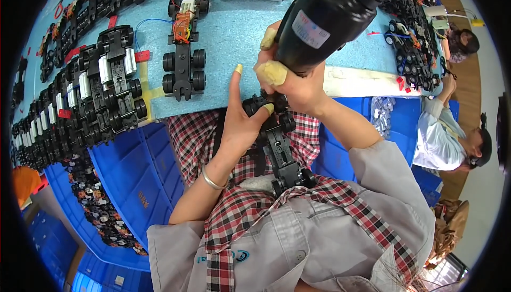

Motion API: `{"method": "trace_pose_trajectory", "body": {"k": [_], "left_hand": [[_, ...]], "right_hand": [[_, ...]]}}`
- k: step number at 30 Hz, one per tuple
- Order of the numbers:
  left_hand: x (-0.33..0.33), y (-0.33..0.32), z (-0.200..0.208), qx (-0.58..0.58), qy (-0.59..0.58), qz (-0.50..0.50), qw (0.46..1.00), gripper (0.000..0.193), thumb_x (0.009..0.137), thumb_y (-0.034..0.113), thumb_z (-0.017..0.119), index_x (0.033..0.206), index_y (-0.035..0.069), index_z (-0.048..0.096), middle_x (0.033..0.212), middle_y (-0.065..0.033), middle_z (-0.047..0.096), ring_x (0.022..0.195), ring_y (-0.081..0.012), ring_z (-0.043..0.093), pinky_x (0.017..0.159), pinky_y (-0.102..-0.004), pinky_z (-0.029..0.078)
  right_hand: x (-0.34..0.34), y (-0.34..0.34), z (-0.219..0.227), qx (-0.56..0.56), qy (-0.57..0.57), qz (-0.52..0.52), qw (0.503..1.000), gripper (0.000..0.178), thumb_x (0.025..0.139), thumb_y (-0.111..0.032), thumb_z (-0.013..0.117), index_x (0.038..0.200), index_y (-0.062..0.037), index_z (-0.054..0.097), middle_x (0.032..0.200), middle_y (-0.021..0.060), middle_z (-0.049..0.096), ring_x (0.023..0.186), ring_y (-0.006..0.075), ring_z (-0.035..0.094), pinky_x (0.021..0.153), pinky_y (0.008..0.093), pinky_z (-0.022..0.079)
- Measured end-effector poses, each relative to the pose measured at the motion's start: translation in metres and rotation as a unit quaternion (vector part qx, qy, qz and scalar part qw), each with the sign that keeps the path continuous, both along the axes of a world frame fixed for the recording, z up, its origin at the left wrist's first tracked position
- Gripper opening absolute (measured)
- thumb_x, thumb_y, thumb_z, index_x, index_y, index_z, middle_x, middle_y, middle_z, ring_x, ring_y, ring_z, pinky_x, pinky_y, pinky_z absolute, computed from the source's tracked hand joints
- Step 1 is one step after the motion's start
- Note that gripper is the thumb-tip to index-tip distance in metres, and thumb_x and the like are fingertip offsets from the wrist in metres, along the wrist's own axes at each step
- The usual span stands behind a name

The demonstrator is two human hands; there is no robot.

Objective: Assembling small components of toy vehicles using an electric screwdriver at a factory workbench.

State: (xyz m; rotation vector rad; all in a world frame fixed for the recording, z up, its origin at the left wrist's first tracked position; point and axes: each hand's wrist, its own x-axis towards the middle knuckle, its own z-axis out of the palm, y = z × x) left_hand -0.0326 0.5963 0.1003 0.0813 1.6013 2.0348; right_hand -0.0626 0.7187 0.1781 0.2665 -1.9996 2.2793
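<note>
My right hand (287,79) is wrapped round a black electric screwdriver (340,12), held with its cord end up and its tip pointing down. Below it, a black toy truck chassis (281,151) with wheels lies at my lap, against my checked apron. My left hand (242,127) holds the chassis near its upper end, thumb pressed on it and index finger stretched out. Yellow tape covers several of my fingertips. The screwdriver's tip is hidden behind my right hand, so I cannot tell whether it touches a screw.
On the blue table stands another chassis (183,63) with an orange circuit board. Rows of chassis (101,84) fill the left side; more (410,52) lie at right. Blue bins (125,169) flank my lap. Co-workers (442,137) sit to the right.
</note>
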Motion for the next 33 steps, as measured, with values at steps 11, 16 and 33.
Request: {"method": "trace_pose_trajectory", "body": {"k": [11,16,33], "left_hand": [[0.0,-0.009,0.01,-0.134,0.08,-0.031,0.987,0.081,0.071,0.014,0.06,0.135,0.002,0.01,0.136,-0.0219,0.021,0.127,-0.0306,0.023,0.102,-0.0326,0.021],[-0.001,-0.008,0.009,-0.067,0.005,-0.034,0.997,0.079,0.073,0.006,0.056,0.136,0.005,0.009,0.139,-0.0159,0.015,0.128,-0.0252,0.017,0.101,-0.0313,0.022],[-0.003,-0.006,-0.005,-0.064,0.034,0.002,0.997,0.08,0.069,0.005,0.061,0.134,0.003,0.014,0.132,-0.0189,0.03,0.119,-0.0232,0.033,0.098,-0.0295,0.028]], "right_hand": [[-0.087,0.036,0.071,-0.096,0.159,-0.075,0.98,0.025,0.081,-0.027,0.046,0.093,-0.005,0.044,0.054,-0.0015,0.03,0.042,0.0112,0.031,0.043,0.0255,0.029],[-0.154,0.03,0.07,0.045,0.224,-0.222,0.948,0.014,0.07,-0.002,0.052,0.084,0.0016,0.052,0.051,0.0049,0.051,0.045,0.0112,0.047,0.047,0.0228,0.038],[-0.029,-0.006,0.032,-0.004,-0.023,0.025,0.999,0.031,0.078,-0.006,0.049,0.104,0.0046,0.038,0.055,0.0047,0.043,0.042,0.0115,0.042,0.043,0.0248,0.035]]}}
